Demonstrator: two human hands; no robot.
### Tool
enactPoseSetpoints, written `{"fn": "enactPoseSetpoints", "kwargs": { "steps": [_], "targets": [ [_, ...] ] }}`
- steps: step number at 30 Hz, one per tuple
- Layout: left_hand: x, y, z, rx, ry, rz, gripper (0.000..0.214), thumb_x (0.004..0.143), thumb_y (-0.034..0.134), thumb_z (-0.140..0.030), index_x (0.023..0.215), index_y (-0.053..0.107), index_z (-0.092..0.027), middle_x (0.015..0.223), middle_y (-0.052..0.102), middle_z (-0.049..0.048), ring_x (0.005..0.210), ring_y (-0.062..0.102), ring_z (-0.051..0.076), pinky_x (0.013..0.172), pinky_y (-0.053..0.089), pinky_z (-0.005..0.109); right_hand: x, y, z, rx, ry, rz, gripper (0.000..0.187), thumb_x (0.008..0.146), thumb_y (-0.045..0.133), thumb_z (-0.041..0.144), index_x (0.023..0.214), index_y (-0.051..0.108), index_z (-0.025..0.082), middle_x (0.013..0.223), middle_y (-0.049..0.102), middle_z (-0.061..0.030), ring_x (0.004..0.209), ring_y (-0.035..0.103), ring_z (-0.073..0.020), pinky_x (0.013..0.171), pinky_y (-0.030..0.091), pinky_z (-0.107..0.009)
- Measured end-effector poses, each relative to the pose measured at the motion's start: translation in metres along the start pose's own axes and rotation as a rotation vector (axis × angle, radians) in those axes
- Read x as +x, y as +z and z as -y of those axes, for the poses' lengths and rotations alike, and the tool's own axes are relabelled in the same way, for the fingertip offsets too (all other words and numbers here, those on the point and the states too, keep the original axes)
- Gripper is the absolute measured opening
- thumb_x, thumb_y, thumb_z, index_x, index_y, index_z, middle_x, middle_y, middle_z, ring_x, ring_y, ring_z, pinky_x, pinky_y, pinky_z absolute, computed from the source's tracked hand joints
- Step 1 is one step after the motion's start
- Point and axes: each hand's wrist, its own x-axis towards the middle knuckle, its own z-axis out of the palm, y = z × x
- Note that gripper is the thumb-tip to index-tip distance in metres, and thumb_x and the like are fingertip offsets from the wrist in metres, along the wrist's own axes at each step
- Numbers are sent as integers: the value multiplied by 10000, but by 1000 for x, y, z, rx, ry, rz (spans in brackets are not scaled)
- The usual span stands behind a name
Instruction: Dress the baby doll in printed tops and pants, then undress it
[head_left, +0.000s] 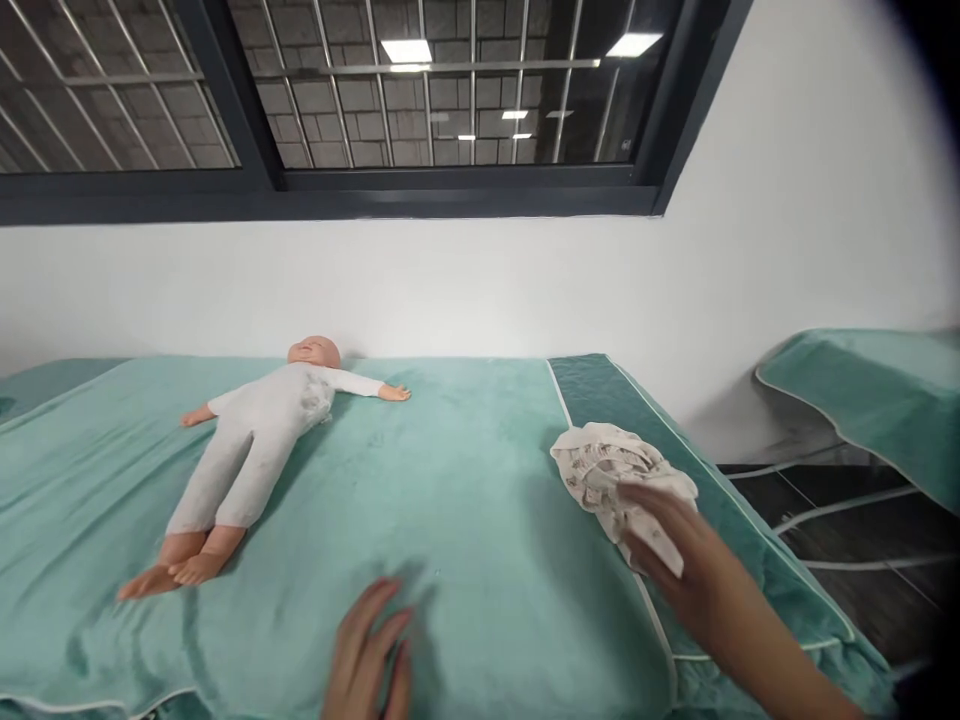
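A baby doll [251, 450] in a white bodysuit lies on its back on the teal blanket [450, 480], head toward the wall, arms spread. My left hand [367, 650] rests flat on the blanket near the front edge, fingers stretched out, holding nothing. My right hand [671, 545] reaches onto a crumpled white patterned cloth [611, 465] at the bed's right side. Its fingers are blurred and partly under the cloth, so I cannot see whether they grip it.
A white wall and a dark-framed window [375, 110] stand behind the bed. To the right, a second bed with a teal cover [862, 400] is separated by a gap showing dark floor [840, 520].
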Motion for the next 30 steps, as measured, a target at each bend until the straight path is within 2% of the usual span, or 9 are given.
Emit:
{"fn": "enactPoseSetpoints", "kwargs": {
  "steps": [2,4,8,11,14,19,23,26,30],
  "targets": [
    [39,20,-47,-173,169,101,310,873,546,-305,1157,657,-364,1378,548,28,1300,476,272,1094,406,442,31,3,-27,-163,-36,-192,454,919,498,422,1325,515,219,1372,526,-114,1288,461,-308,1086,365,-500],
    [80,40,-88,-303,211,214,275,917,478,-299,1125,656,-318,1243,628,59,1144,578,236,990,468,395,51,16,-48,-263,-4,-286,502,912,496,435,1343,487,178,1387,509,-140,1299,442,-326,1081,353,-519],
    [143,81,-132,-398,193,353,247,912,468,-287,1028,681,-239,976,696,60,788,621,170,738,480,309,59,50,-75,-229,160,-286,481,917,485,454,1295,514,159,1252,609,-135,1171,554,-293,988,437,-460],
    [166,106,-138,-456,128,366,261,901,471,-290,1016,682,-190,889,688,64,579,566,115,607,438,275,54,62,-82,-143,214,-290,444,905,503,461,1260,543,196,1207,642,-94,1086,601,-267,925,462,-410],
    [173,116,-135,-531,45,360,282,903,484,-343,1054,658,-181,923,667,66,512,548,86,557,428,266,52,58,-80,-32,296,-323,390,881,543,447,1193,586,219,1155,666,-70,1012,620,-254,878,464,-374],
    [172,107,-132,-804,-12,379,459,843,613,-429,1245,553,-216,1190,603,125,823,638,159,494,427,217,68,41,-43,244,352,-308,273,866,554,370,1081,625,217,1024,689,-41,869,619,-208,771,465,-306],
    [172,99,-131,-982,16,326,685,769,734,-382,1374,451,-228,1370,519,140,1083,594,203,762,516,271,88,33,19,552,243,-225,249,862,572,381,1019,618,194,975,679,-47,836,603,-189,729,465,-275],
    [172,97,-128,-1097,-10,215,584,778,722,-402,1297,543,-204,1292,601,115,1114,591,226,894,480,303,104,33,61,790,175,-59,252,871,578,398,1029,602,203,959,672,-39,781,592,-172,693,466,-268],
    [170,95,-126,-1190,-163,-1,358,829,660,-416,1098,676,-180,1108,703,71,1022,627,213,889,463,298,128,46,68,699,68,-102,196,874,542,278,1046,627,238,1125,637,-27,996,591,-195,852,462,-314]
  ]
}}
